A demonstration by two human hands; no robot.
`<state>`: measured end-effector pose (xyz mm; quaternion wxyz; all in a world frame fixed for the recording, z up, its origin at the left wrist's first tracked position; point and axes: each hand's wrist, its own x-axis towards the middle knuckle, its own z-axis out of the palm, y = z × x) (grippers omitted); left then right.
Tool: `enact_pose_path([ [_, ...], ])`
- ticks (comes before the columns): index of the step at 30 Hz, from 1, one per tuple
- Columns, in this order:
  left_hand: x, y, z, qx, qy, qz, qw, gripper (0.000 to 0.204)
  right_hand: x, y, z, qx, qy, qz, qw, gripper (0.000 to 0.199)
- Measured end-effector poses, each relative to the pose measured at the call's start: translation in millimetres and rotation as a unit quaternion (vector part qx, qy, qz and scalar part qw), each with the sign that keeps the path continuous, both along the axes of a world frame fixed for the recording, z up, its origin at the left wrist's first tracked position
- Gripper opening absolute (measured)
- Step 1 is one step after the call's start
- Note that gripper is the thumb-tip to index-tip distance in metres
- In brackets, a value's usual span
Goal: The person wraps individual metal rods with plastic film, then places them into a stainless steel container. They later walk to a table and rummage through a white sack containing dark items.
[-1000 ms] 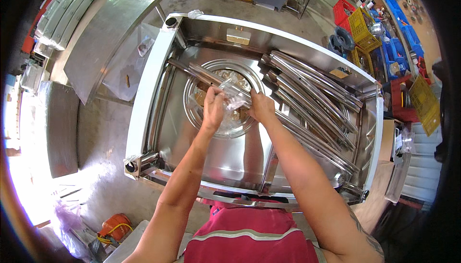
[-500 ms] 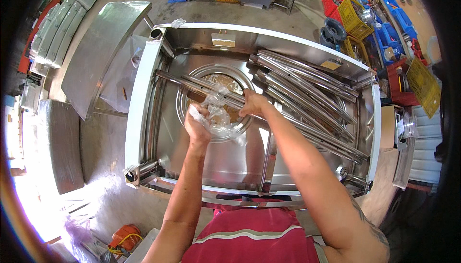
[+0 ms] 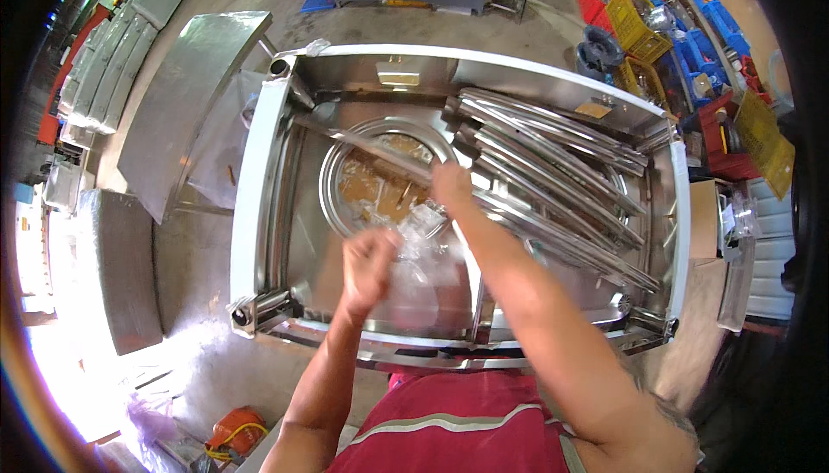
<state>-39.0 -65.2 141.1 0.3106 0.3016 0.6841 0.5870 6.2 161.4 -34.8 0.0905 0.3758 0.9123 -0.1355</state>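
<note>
My right hand (image 3: 451, 186) is closed around a long steel tube (image 3: 371, 142) that slants over the ring-shaped opening (image 3: 330, 181) in the steel frame's floor. Nearer to me, my left hand (image 3: 370, 266) is curled into a fist, somewhat blurred, at one side of a crumpled clear plastic film (image 3: 419, 253). The film trails between the two hands and appears to be gripped by the left. Several more steel tubes (image 3: 553, 166), shiny and round, lie slantwise to the right of my right hand.
The steel frame with white edges (image 3: 250, 188) lies upside down before me, with a crossbar at its front. Metal panels (image 3: 186, 101) stand at the left. Yellow crates (image 3: 637, 24) and a red crate (image 3: 596, 2) sit far right. An orange tool (image 3: 235, 431) lies lower left.
My left hand has moved down toward me, away from the tube, and the plastic film has come off the tube with it. My right hand stays on the tube.
</note>
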Motion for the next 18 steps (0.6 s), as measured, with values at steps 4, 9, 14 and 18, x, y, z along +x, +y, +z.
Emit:
enact_pose_path([
  [4,16,-60,32,-0.044,-0.006,-0.030,0.999,0.023,-13,-1,2,-0.041,0.048,0.001,0.998,0.066],
  [9,19,-59,35,0.001,-0.098,0.091,0.991,0.047,8,-44,22,0.018,0.255,0.023,0.967,0.074],
  [14,47,5,33,0.170,-0.068,0.109,0.977,0.069,109,-112,105,-0.647,0.345,-0.225,0.641,0.086],
  [18,117,66,-7,0.159,-0.077,0.052,0.983,0.061,209,-119,140,-0.796,0.469,-0.325,0.201,0.088],
])
